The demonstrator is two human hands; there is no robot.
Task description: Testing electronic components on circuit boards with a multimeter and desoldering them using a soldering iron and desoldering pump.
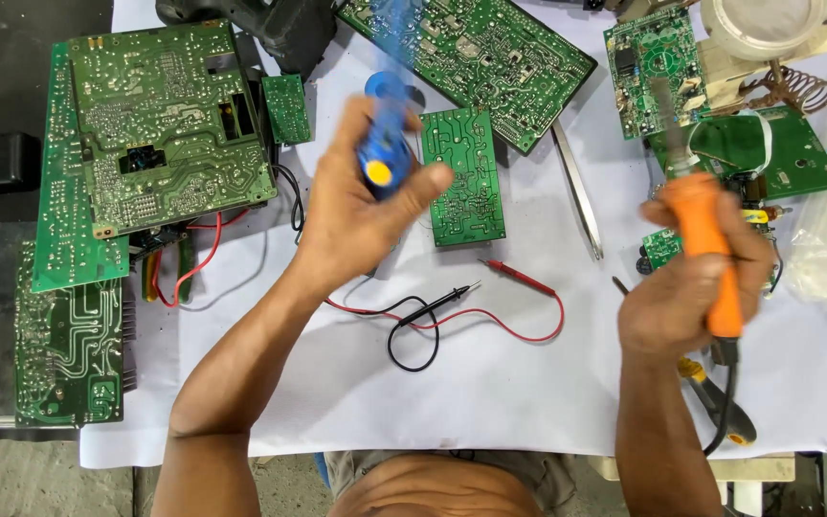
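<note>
While both hands are hovering over the white-covered bench (490,383), the left hand (356,215) is gripping a blue desoldering pump (387,129) and the right hand (691,287) an orange-handled soldering iron (705,249).

Fingers are wrapping both tools tightly. The iron's tip is pointing toward boards at the bench's far right edge, so a slip could be scorching a small green circuit board (468,177), mid-bench, or the probe leads (490,321). Motion blur is smearing the pump, and the tip is hard to make out.
</note>
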